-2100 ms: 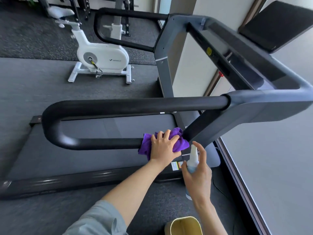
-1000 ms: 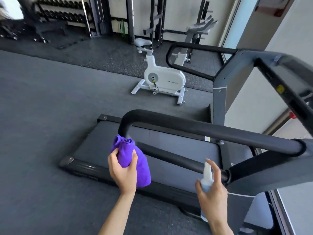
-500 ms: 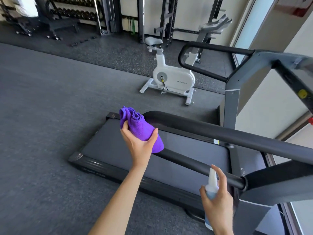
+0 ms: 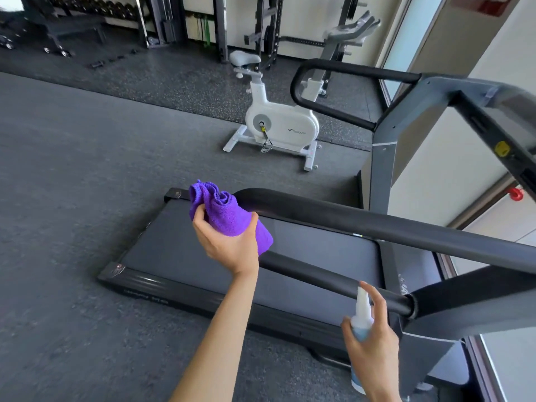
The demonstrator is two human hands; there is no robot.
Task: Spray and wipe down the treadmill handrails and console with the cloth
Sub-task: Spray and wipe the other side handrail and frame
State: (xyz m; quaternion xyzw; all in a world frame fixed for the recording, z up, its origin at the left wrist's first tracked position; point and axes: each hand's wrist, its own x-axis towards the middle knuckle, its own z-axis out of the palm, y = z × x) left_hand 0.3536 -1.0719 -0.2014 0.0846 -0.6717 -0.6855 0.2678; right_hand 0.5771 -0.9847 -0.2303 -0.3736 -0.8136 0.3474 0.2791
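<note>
Left hand grips the bunched cloth at the rail bend, 11 o'clock. Right hand holds the bottle, 5 o'clock. Cloth looks soft, light; best kept wadded in the palm.

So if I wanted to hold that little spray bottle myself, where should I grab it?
Probably around the middle of the spray bottle, coming from the side, as the right hand does now. It stands upright and is slim and round, so fingers can wrap its body. That leaves a fingertip free above the white top. Its lower part is hidden behind the hand.
</note>
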